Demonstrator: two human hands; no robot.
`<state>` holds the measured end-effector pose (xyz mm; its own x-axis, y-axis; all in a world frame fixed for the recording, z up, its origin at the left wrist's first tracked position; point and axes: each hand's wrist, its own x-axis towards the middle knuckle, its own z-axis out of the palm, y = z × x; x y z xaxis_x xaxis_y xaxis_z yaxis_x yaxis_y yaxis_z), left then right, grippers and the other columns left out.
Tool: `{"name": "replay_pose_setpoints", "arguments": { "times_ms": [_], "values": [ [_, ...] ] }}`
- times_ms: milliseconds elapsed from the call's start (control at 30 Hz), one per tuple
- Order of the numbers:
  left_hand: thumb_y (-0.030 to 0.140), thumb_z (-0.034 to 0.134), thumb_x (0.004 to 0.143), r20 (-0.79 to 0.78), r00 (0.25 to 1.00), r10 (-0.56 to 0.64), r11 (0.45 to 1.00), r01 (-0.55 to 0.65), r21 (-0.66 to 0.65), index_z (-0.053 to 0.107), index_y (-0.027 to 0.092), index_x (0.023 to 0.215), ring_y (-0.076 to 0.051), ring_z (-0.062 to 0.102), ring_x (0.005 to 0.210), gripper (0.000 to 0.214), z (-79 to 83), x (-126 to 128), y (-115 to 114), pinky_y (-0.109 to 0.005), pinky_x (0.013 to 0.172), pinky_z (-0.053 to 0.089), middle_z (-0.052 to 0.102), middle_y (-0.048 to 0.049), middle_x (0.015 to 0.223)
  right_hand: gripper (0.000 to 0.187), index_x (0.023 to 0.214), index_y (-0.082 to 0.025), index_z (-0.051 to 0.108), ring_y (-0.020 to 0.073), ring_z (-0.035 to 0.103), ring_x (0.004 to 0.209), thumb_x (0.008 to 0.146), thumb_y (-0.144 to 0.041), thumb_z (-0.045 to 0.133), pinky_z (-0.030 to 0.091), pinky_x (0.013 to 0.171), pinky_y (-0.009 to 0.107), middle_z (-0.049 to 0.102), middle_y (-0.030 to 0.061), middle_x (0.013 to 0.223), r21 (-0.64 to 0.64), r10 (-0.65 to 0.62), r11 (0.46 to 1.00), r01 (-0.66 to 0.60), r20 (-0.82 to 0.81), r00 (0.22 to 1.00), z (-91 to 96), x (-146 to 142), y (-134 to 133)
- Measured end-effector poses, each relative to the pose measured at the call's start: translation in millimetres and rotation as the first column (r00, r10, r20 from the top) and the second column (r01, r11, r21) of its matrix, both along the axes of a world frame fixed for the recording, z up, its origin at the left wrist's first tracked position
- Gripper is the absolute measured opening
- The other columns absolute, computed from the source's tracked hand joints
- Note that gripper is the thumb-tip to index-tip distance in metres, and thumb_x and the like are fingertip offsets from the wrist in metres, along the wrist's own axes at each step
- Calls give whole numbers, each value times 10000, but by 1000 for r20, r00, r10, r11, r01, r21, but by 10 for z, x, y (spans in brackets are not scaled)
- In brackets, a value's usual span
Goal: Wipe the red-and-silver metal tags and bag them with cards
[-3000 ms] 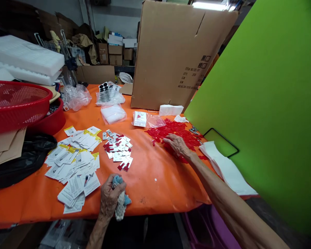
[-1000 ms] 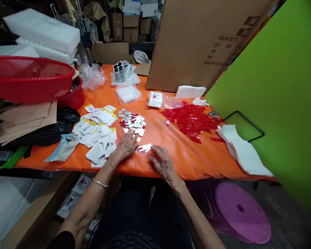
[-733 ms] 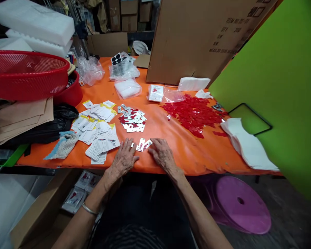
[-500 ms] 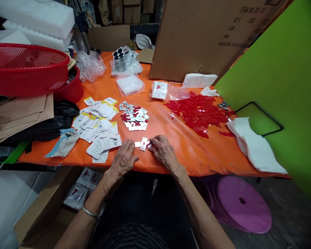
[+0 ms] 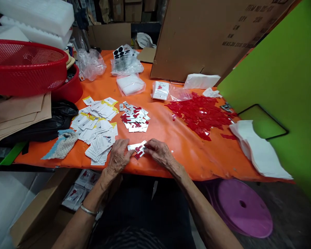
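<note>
Both my hands rest at the near edge of the orange table [image 5: 171,138]. My left hand [image 5: 118,157] and my right hand [image 5: 158,152] are closed from either side on a few small silver pieces with red tabs [image 5: 137,148], fingertips pinching them against the table. A larger heap of the same silver and red pieces [image 5: 134,117] lies just beyond. White leaflets with yellow edges [image 5: 97,129] are spread to the left of my left hand. A pile of small red plastic parts [image 5: 202,116] lies to the right.
A blue-white cloth [image 5: 62,145] lies at the left edge beside a black bag [image 5: 52,119] and red baskets [image 5: 23,65]. A cardboard box [image 5: 209,38] and green board [image 5: 277,69] stand behind and right. White sheets [image 5: 259,152] lie right; a purple stool [image 5: 245,209] stands below.
My left hand put the cloth down at the left, and my right hand left the red pile. Both hands came together at the near edge and closed on a few silver pieces.
</note>
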<state>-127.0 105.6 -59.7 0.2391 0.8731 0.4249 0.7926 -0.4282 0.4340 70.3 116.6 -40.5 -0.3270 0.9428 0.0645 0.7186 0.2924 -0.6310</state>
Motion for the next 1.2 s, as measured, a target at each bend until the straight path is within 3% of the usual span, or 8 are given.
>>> {"name": "replay_pose_setpoints", "arguments": {
  "times_ms": [133,333,433,633,733,867,1033,1200],
  "values": [
    [300,660,711,-48,998,-42,999,40,-28,575,135,1065,-278,507,1010,400,-14,134,-77,-439,907,416,608,-113,1018,255,1049,-160,604,232,507,976,801,-186,555,408,785,313,584,114,1040,144,-113,985,91,152,982,0,-177,349],
    [153,549,769,80,997,-9,1000,10,-20,617,176,1002,-254,526,1060,244,-113,73,-73,-425,918,432,638,-82,1005,93,833,-140,618,247,471,930,809,-163,532,367,809,342,589,142,970,155,56,982,-106,298,953,-55,-387,715],
    [125,508,782,209,974,83,996,-79,-30,609,158,1043,-222,576,977,282,-162,3,-58,-388,864,477,649,-97,1006,50,807,-139,601,229,487,897,773,-147,565,370,798,322,604,132,938,133,58,986,-96,266,962,-75,-330,733],
    [199,514,814,348,922,173,985,-154,-82,604,158,1033,-193,609,907,240,-103,-24,-99,-352,831,498,661,-88,957,13,732,-176,575,144,536,657,741,-169,572,379,590,239,619,14,711,31,-73,997,70,129,989,-26,-174,589],
    [272,589,772,340,928,150,989,-145,-41,564,136,1107,-229,590,980,362,-83,13,-125,-388,876,479,642,-124,1032,79,700,-173,564,116,522,556,737,-241,573,375,527,222,591,-20,612,-94,-212,975,202,-125,969,-36,-163,412],
    [269,623,719,315,946,75,997,-73,-17,502,133,1200,-256,567,1031,515,-86,51,-139,-420,908,457,619,-140,1092,163,646,-170,597,115,499,483,726,-310,579,389,498,236,565,-30,529,-350,-218,934,72,-396,892,-46,-166,264],
    [147,561,726,434,885,169,983,-117,-143,535,126,1147,-208,615,925,422,-53,21,-138,-365,865,486,658,-104,990,154,864,-171,657,201,586,803,787,-216,532,433,711,300,653,67,867,-3,-273,962,273,-11,962,54,-160,460],
    [94,519,714,503,833,231,969,-153,-193,561,138,1107,-194,619,942,397,-44,-2,-137,-359,894,475,674,-80,980,309,1016,-124,601,305,491,1036,832,-360,522,426,749,360,555,180,1081,109,-323,946,304,368,872,72,-236,564]
  ]
}}
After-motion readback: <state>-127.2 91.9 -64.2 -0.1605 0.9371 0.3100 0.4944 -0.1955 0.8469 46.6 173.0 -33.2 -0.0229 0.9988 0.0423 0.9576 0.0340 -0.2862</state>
